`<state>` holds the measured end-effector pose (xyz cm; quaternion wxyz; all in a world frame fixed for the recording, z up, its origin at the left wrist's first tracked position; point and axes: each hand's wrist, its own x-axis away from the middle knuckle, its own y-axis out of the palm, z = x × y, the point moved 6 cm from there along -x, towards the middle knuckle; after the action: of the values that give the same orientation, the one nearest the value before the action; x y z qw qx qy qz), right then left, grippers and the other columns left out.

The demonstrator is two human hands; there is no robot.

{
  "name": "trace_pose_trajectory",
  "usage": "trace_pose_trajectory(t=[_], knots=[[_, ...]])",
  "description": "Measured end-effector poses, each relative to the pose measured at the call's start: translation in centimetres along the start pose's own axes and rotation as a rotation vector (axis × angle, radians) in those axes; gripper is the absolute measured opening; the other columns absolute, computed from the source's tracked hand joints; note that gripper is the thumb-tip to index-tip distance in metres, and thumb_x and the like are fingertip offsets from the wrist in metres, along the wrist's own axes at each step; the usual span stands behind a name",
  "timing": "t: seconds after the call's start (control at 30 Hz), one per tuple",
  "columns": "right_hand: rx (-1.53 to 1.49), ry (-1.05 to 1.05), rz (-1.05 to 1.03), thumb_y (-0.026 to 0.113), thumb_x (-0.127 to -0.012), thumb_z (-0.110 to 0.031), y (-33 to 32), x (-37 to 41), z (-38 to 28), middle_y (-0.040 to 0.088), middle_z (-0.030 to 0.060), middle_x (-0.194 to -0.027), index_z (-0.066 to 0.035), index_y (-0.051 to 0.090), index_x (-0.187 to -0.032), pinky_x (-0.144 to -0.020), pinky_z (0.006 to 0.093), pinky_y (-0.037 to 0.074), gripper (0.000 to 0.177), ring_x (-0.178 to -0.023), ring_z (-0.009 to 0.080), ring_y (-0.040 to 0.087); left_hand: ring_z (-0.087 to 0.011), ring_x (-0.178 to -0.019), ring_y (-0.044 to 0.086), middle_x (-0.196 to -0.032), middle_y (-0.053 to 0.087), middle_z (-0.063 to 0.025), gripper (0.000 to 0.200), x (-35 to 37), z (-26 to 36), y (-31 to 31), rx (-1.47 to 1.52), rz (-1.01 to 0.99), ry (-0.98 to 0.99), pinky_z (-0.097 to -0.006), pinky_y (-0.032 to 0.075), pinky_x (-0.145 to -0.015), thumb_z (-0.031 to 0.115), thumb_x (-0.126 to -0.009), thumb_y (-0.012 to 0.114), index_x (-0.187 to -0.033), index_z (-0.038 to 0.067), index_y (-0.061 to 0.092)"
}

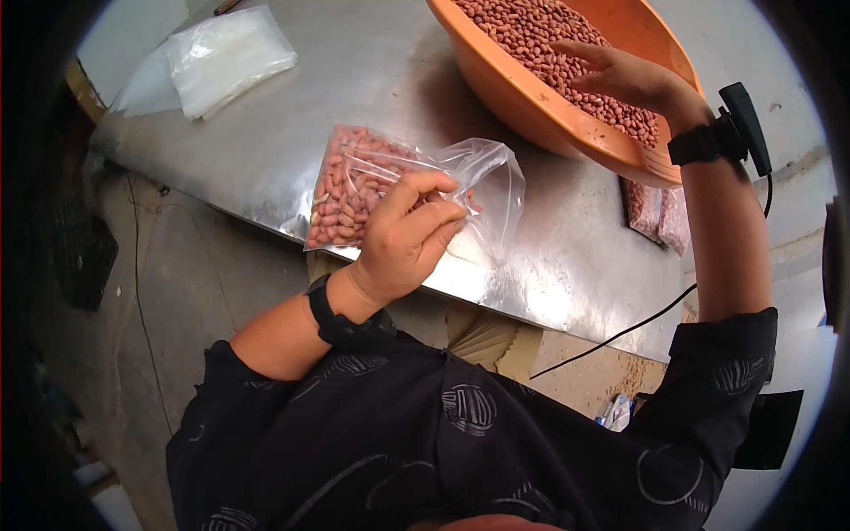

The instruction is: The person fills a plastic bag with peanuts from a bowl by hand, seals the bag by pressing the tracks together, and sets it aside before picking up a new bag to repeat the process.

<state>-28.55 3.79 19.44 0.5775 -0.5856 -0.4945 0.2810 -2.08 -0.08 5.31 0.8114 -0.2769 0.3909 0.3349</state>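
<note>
My left hand [409, 228] pinches the gathered neck of a clear plastic bag [341, 196], its fingers closed on the film. Reddish peanuts fill the lower part of this bag, which lies near the front edge of the metal table. The loose top of the film spreads out to the right of my fingers. Over at the upper right, my right hand [624, 78] reaches into a large orange basin [500, 102], fingers stretched out and apart just over the heap of peanuts [531, 40]. Nothing shows in its grasp.
A stack of flat clear bags [232, 64] lies at the table's back left. Filled peanut packs [657, 215] sit beside the basin at the right. A black cable [611, 339] crosses the table's front right edge. The metal table [372, 75] ends close to my body.
</note>
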Motion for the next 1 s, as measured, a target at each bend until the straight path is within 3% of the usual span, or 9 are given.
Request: trace_pose_trajectory(t=[0.13,0.23,0.27,0.37,0.5,0.67,0.8,0.9,1.0], knots=[[0.159,-0.113,0.033,0.059,-0.091,-0.016,0.0,-4.2,-0.2,0.051,0.0120,-0.134,-0.015,0.034,-0.144,-0.100,0.0321,0.042,0.059,-0.116,0.0192,0.053,-0.0188,-0.076,0.057,-0.102,0.056,-0.0110,0.014,0.0,0.0,-0.1,0.013,0.005,-0.003,-0.0286,0.048,-0.068,-0.005,-0.072,0.070,-0.085,-0.001,0.064],[0.141,-0.066,-0.069,0.060,-0.086,-0.030,1.0,-5.9,-0.6,0.044,0.0173,-0.140,-0.012,0.036,-0.143,-0.101,0.0388,0.041,0.064,-0.125,0.0297,0.047,-0.0186,-0.076,0.057,-0.103,0.056,-0.0121,0.015,-0.1,-0.2,-0.1,0.035,-0.002,-0.009,-0.0283,0.048,-0.068,-0.006,-0.072,0.069,-0.086,-0.002,0.064],[0.076,0.138,-0.151,0.057,-0.088,-0.033,1.7,-5.9,0.3,0.047,0.0156,-0.137,-0.018,0.036,-0.143,-0.088,0.0441,0.051,0.061,-0.122,0.0297,0.049,-0.0183,-0.077,0.056,-0.105,0.055,-0.0134,0.015,-0.1,-0.3,-0.1,0.045,-0.013,-0.009,-0.0279,0.048,-0.069,-0.007,-0.073,0.068,-0.087,-0.003,0.064],[-0.103,0.176,-0.218,0.054,-0.089,-0.035,3.8,-6.8,2.0,0.051,0.0137,-0.133,-0.021,0.037,-0.142,-0.074,0.0454,0.056,0.057,-0.118,0.0283,0.052,-0.0181,-0.076,0.056,-0.106,0.055,-0.0147,0.016,0.0,-0.5,-0.2,0.058,-0.021,-0.009,-0.0274,0.048,-0.069,-0.008,-0.073,0.067,-0.088,-0.004,0.064],[-0.153,0.183,-0.335,0.051,-0.090,-0.037,5.3,-5.8,3.0,0.055,0.0103,-0.128,-0.020,0.042,-0.138,-0.070,0.0424,0.055,0.052,-0.101,0.0222,0.059,-0.0202,-0.075,0.057,-0.101,0.057,-0.0109,0.017,-0.2,-0.5,-0.3,0.055,0.022,-0.019,-0.0292,0.048,-0.067,-0.004,-0.070,0.071,-0.085,-0.001,0.064],[0.110,-0.062,-0.134,0.063,-0.083,-0.016,4.2,-3.8,2.3,0.069,0.0082,-0.088,-0.002,0.065,-0.105,-0.072,0.0296,0.049,0.027,-0.084,0.0157,0.063,-0.0200,-0.076,0.057,-0.102,0.057,-0.0110,0.016,-0.1,-0.5,-0.2,0.040,0.019,-0.015,-0.0294,0.048,-0.069,-0.003,-0.071,0.071,-0.085,0.000,0.065],[0.294,-0.069,0.090,0.063,-0.085,-0.014,2.5,-2.7,2.1,0.065,0.0025,-0.075,0.000,0.065,-0.098,-0.058,0.0278,0.047,0.019,-0.064,0.0115,0.058,-0.0199,-0.076,0.056,-0.101,0.057,-0.0110,0.015,0.1,-0.6,-0.1,0.027,0.018,-0.011,-0.0294,0.048,-0.070,-0.004,-0.071,0.070,-0.085,0.000,0.065],[0.249,0.018,0.170,0.062,-0.086,-0.011,1.4,-1.1,1.8,0.064,0.0048,-0.081,0.002,0.063,-0.106,-0.068,0.0250,0.048,0.024,-0.074,0.0104,0.058,-0.0198,-0.077,0.056,-0.101,0.057,-0.0107,0.015,0.2,-0.7,-0.1,0.018,0.022,-0.009,-0.0292,0.048,-0.070,-0.004,-0.071,0.070,-0.085,0.000,0.065],[-0.014,-0.132,0.349,0.062,-0.091,-0.018,-0.1,1.6,-0.7,0.061,0.0012,-0.081,0.000,0.062,-0.108,-0.059,0.0212,0.045,0.026,-0.066,0.0070,0.054,-0.0198,-0.077,0.056,-0.102,0.057,-0.0104,0.015,0.2,-0.6,-0.1,0.010,0.028,0.022,-0.0291,0.048,-0.070,-0.004,-0.071,0.070,-0.085,0.000,0.065]])
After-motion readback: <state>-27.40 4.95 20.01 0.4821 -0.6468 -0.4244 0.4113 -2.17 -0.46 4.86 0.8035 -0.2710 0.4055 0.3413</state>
